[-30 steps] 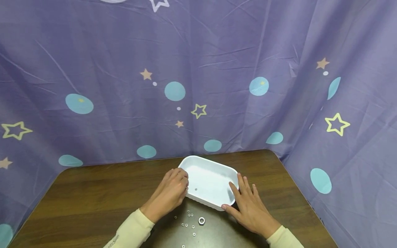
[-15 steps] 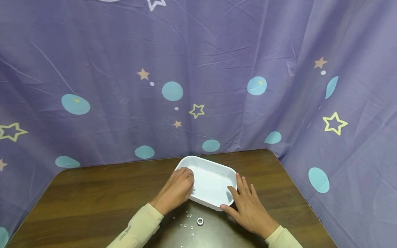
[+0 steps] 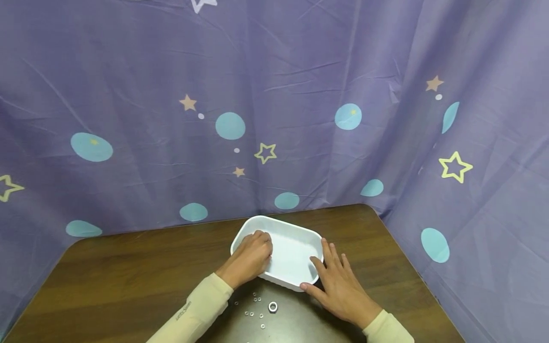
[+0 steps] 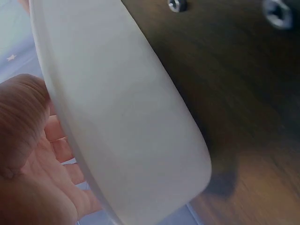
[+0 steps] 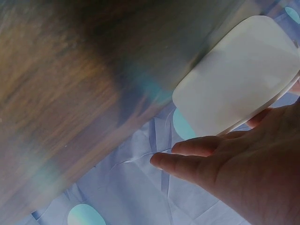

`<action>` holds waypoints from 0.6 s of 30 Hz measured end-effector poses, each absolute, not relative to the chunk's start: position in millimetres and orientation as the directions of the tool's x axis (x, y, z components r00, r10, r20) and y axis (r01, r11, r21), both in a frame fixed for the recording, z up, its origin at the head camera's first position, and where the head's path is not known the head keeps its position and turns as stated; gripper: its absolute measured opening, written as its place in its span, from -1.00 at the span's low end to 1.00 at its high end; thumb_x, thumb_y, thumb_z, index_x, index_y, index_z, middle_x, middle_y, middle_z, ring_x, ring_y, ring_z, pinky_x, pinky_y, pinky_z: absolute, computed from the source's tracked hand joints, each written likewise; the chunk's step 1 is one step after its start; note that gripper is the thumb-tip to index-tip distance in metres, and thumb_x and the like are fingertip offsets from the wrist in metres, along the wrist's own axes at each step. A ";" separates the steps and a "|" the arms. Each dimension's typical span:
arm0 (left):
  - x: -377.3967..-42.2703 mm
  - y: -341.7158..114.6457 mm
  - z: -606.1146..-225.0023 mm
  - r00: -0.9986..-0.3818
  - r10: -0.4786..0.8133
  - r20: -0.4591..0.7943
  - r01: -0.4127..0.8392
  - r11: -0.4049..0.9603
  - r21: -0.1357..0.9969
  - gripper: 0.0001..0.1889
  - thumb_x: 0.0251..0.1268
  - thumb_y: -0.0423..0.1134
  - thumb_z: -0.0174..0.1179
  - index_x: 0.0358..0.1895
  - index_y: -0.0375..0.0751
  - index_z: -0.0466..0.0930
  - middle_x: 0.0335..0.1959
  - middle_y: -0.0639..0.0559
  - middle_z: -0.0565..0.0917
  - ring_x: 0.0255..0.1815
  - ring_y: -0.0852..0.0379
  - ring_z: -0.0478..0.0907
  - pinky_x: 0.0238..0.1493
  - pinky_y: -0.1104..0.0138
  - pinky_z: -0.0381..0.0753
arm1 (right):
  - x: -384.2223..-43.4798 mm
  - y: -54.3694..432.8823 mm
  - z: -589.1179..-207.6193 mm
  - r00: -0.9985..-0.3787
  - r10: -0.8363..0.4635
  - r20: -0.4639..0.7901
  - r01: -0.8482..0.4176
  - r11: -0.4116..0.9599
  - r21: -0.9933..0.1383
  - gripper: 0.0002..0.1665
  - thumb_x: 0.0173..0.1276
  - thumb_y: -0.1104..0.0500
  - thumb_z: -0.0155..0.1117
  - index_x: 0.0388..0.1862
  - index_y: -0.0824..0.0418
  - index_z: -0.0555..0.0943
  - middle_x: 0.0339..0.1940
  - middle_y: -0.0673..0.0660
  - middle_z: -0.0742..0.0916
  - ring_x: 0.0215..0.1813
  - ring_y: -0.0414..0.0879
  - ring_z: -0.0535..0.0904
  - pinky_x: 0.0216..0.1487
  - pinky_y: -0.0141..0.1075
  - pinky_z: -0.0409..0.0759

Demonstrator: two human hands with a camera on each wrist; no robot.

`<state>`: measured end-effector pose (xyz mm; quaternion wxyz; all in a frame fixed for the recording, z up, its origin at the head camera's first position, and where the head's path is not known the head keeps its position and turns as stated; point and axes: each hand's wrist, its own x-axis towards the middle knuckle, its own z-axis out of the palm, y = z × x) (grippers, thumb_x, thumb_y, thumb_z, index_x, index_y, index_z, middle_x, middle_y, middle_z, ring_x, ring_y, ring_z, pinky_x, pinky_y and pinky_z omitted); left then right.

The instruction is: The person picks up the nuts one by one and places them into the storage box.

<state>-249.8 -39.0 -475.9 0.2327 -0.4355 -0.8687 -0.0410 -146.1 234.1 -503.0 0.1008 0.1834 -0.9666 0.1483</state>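
Note:
A white rectangular tray (image 3: 285,281) sits on the wooden table. My left hand (image 3: 249,255) reaches over its near left rim, fingers curled down inside. Their tips are hidden in the head view, so whether they pinch anything cannot be seen. In the left wrist view the left hand (image 4: 33,154) shows behind the tray's wall (image 4: 126,112). My right hand (image 3: 340,286) touches the tray's right end with fingers spread, thumb on the near rim and index finger reaching inside. Several small metal nuts (image 3: 255,299) and one larger nut (image 3: 272,307) lie in front of the tray.
The dark brown table (image 3: 128,281) extends to both sides of the tray. A purple curtain (image 3: 171,76) with stars and blue dots hangs behind the table and along its right side.
My left hand has moved right and farther into the tray, covering the small nut seen there earlier. The right hand keeps its place on the tray. The head view has shifted slightly.

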 end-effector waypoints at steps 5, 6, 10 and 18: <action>-253.0 -29.6 -476.9 -0.536 0.744 0.399 0.773 0.622 -0.122 -0.80 0.12 -0.27 0.55 -0.52 -0.10 0.69 -0.36 0.02 0.64 -0.22 -0.02 0.61 -0.28 0.14 0.60 | -146.6 233.3 -503.8 -0.912 -0.326 0.247 -0.383 0.893 -0.236 -0.08 0.62 -0.46 0.13 0.49 0.28 0.56 0.75 0.57 0.19 0.71 0.57 0.15 0.52 0.54 0.25; -253.8 -27.8 -477.1 -0.541 0.744 0.392 0.771 0.625 -0.124 -0.80 0.13 -0.27 0.55 -0.52 -0.09 0.68 -0.36 0.03 0.64 -0.22 -0.02 0.61 -0.28 0.14 0.60 | -146.6 233.4 -504.1 -0.912 -0.326 0.247 -0.383 0.893 -0.236 -0.08 0.62 -0.46 0.13 0.49 0.28 0.56 0.75 0.57 0.19 0.71 0.57 0.15 0.53 0.53 0.24; -256.2 -21.3 -477.2 -0.564 0.744 0.358 0.766 0.634 -0.110 -0.79 0.15 -0.28 0.53 -0.54 -0.07 0.67 -0.36 0.04 0.63 -0.21 -0.02 0.61 -0.26 0.12 0.61 | -146.7 234.0 -505.1 -0.910 -0.328 0.253 -0.388 0.890 -0.241 -0.09 0.62 -0.44 0.14 0.49 0.29 0.56 0.74 0.58 0.19 0.72 0.56 0.14 0.53 0.53 0.24; -263.2 -12.0 -485.2 -0.555 0.754 0.351 0.786 0.613 -0.076 -0.80 0.12 -0.34 0.45 -0.56 -0.06 0.63 -0.39 0.05 0.60 -0.25 -0.02 0.56 -0.30 0.09 0.58 | -147.0 235.6 -505.0 -0.907 -0.329 0.264 -0.393 0.887 -0.244 -0.09 0.62 -0.44 0.15 0.49 0.29 0.56 0.73 0.59 0.19 0.71 0.57 0.14 0.53 0.53 0.24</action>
